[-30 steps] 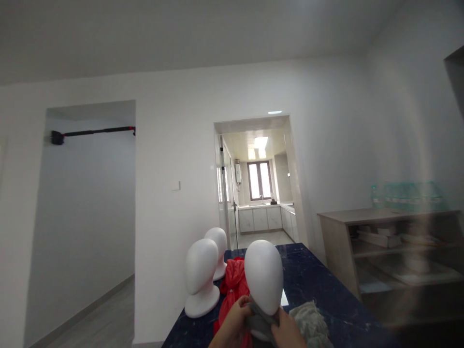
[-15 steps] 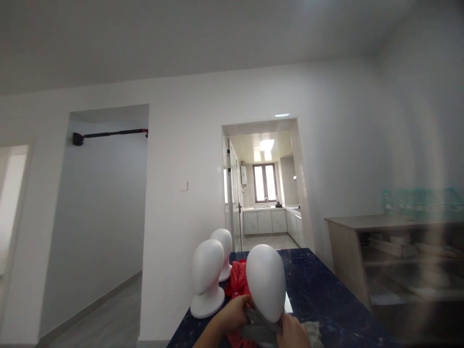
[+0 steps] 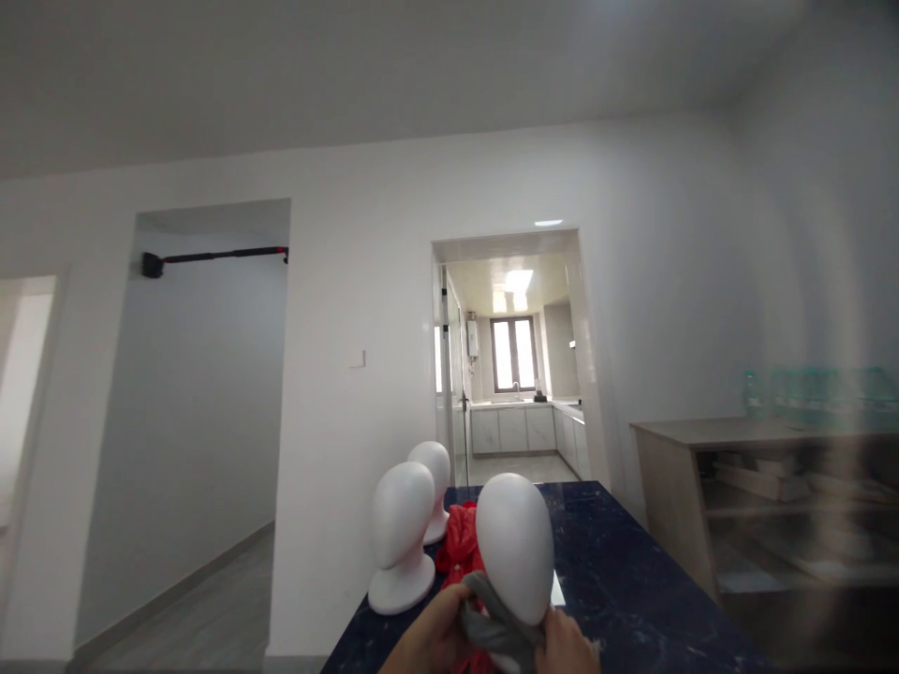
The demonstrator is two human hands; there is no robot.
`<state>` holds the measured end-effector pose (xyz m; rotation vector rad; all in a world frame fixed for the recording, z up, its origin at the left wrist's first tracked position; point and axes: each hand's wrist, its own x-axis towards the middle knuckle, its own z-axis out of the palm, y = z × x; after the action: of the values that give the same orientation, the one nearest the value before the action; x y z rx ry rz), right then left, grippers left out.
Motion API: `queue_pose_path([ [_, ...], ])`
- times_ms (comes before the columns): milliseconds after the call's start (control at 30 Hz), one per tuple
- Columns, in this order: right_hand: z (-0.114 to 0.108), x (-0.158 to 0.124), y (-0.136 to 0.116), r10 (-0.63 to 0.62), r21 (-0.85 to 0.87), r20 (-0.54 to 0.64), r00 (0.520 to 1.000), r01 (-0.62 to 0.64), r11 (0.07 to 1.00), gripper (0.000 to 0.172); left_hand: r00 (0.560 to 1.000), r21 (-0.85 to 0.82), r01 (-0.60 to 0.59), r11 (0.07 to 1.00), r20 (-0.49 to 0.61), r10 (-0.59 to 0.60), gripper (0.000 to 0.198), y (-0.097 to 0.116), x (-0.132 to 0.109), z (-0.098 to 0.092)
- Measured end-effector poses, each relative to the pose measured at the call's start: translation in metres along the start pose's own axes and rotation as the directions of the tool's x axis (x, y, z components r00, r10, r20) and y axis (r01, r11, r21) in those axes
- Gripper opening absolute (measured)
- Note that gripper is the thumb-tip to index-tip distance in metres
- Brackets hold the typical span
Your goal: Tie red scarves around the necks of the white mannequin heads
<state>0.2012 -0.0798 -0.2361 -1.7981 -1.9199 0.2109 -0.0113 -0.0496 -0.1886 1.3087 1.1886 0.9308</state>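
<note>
A white mannequin head [image 3: 516, 548] stands closest to me on the dark blue table. Grey cloth [image 3: 495, 622] is wrapped across the front of its neck, below the chin. My left hand [image 3: 442, 622] is closed on the cloth at the left of the neck. On the right side, my right hand [image 3: 566, 643] grips the other part of the cloth. Its fingertips are partly hidden. Bunched red fabric [image 3: 460, 543] lies behind the head and to its left.
Two more white mannequin heads, a nearer one [image 3: 402, 534] and a farther one [image 3: 432, 477], stand at the table's left side. The blue marbled table [image 3: 618, 562] reaches toward a kitchen doorway. At right is a wooden shelf unit [image 3: 674, 431] with green-tinted bottles [image 3: 807, 393] on top.
My left hand has shifted slightly left and down, and more grey cloth shows beside it. A pale fringed end by my right hand has mostly dropped from view.
</note>
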Motion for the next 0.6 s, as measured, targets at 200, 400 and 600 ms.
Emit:
queue_pose_path([
  [200,-0.005,-0.008,-0.001,-0.005,0.005,-0.018,1.0,0.005,1.0,0.044,0.997,0.478,-0.056,0.876,-0.02,0.074,0.022,0.039,-0.015,-0.052],
  [400,-0.009,-0.013,-0.003,-0.001,0.165,-0.082,0.997,0.014,0.986,0.043,0.966,0.758,-0.187,0.625,0.028,0.255,0.018,0.068,-0.044,-0.086],
  [600,-0.007,-0.008,0.01,0.015,0.408,-0.133,0.991,0.041,0.912,0.033,0.943,0.526,-0.103,0.844,0.321,-0.085,0.036,0.045,-0.092,-0.064],
])
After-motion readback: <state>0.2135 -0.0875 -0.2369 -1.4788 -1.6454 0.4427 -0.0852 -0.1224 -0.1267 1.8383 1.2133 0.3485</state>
